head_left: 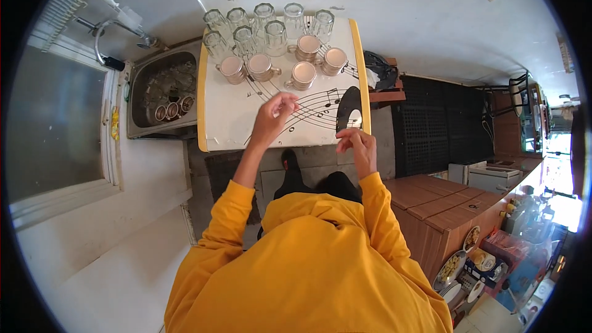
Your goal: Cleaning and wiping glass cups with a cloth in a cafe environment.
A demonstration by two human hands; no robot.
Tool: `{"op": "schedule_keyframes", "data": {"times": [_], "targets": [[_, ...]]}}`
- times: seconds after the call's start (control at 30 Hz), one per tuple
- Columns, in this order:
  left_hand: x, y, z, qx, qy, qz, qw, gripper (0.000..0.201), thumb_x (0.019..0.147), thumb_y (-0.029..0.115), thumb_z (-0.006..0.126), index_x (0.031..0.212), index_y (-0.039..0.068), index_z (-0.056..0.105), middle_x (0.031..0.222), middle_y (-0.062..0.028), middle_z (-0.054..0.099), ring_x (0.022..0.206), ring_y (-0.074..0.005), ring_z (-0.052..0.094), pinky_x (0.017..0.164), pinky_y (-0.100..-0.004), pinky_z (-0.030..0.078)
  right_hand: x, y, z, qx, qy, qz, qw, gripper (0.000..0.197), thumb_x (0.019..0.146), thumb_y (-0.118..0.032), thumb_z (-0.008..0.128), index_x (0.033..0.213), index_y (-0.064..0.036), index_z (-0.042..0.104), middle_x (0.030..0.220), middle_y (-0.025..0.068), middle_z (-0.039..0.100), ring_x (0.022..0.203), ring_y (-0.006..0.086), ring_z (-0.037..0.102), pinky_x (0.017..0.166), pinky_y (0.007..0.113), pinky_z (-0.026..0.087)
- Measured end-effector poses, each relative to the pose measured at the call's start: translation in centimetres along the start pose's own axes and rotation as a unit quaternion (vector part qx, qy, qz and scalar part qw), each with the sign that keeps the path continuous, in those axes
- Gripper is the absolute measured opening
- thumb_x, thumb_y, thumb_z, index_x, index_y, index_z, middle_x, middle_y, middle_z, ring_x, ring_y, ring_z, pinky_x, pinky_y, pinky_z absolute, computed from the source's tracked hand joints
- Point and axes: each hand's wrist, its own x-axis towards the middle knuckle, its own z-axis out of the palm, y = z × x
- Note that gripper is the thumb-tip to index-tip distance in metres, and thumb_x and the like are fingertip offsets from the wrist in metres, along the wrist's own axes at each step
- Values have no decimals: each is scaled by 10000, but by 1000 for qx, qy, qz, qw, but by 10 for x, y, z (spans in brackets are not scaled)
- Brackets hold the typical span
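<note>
My left hand [277, 111] hovers over the near middle of the white table [231, 120]. Its fingers are loosely bent, with nothing visible in them. Just beyond its fingertips stands a mug [303, 76] with a pale top and a silvery ringed side. Several like it are grouped there, such as one mug [261, 68] with its handle turned right. By the table's front right corner, my right hand [359, 145] is held with relaxed, slightly spread fingers and looks bare of any object. Behind the mugs, several clear faceted glasses [275, 37] stand in rows.
A metal sink [139, 95] adjoins the table's left side, with three mugs [173, 110] and clear glassware in it. Its curved faucet [102, 43] rises at the back. A wooden stool [391, 94] with a black bag stands right of the table. Brown cabinets [425, 203] are at my right.
</note>
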Motion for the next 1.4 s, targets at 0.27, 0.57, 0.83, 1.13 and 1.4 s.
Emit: {"op": "schedule_keyframes", "data": {"times": [0.27,0.57,0.83,1.13,1.4], "targets": [[114,-14,-53,217,59,112,968,322,882,141,656,1191,62,611,1184,-108,624,1114,-263,604,981,-413,472,82,5,24,-4,-25,9,1000,236,958,-87,466,1004,20,671,761,50,637,646,85,533,600,228,445],[210,-20,-67,508,94,158,842,606,836,224,736,1353,75,457,1289,-235,513,1184,-404,541,1050,-445,442,110,18,40,-110,-6,3,994,156,966,-129,552,1021,-52,676,978,61,579,849,138,597,677,250,526],[241,-23,-67,508,14,-38,860,800,782,299,798,1386,33,347,1162,-344,560,1040,-475,624,879,-477,541,237,-20,24,-322,120,-283,895,394,819,-60,679,1200,-116,598,1247,175,466,1130,375,517,912,441,501],[244,-23,-63,525,5,-80,847,821,742,304,837,1346,29,353,1096,-346,578,997,-485,637,844,-497,546,368,-37,31,-573,-21,-150,806,659,803,-208,749,1384,-212,437,1446,195,354,1280,455,453,988,526,498],[242,-30,-70,507,33,-46,860,803,729,286,847,1341,66,376,1058,-298,597,949,-451,664,787,-483,569,387,-28,41,-604,-78,-40,792,760,795,-256,771,1429,-221,352,1399,272,354,1199,511,523,950,534,526]]}}
